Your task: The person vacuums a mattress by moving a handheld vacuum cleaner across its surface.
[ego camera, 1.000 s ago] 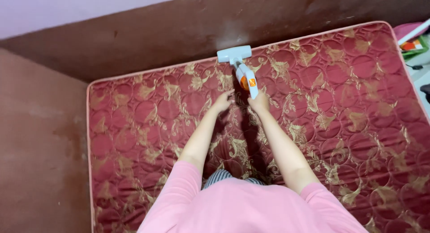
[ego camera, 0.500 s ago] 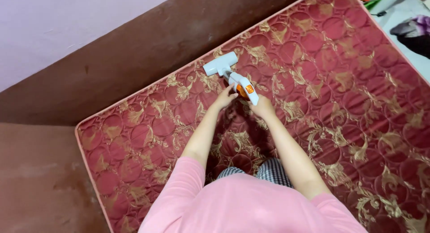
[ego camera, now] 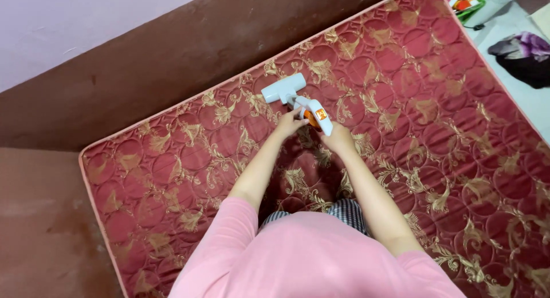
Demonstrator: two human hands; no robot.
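A red quilted mattress (ego camera: 401,132) with gold leaf patterns fills the floor beside a brown wall (ego camera: 189,51). On it, just ahead of the kneeling person, lies a white and orange handheld vacuum (ego camera: 306,106), its long axis running away from them and up to the left, with the flat nozzle (ego camera: 283,87) pressed to the fabric. The right hand (ego camera: 338,138) is closed around the rear handle; the left hand (ego camera: 289,123) touches the body from the side, fingers curled, grip unclear.

A brown floor (ego camera: 51,229) runs along the left and far sides, meeting a pale lilac wall (ego camera: 69,23) at far left. At far right, dark crumpled clothing (ego camera: 524,51) lies near a green box (ego camera: 470,0).
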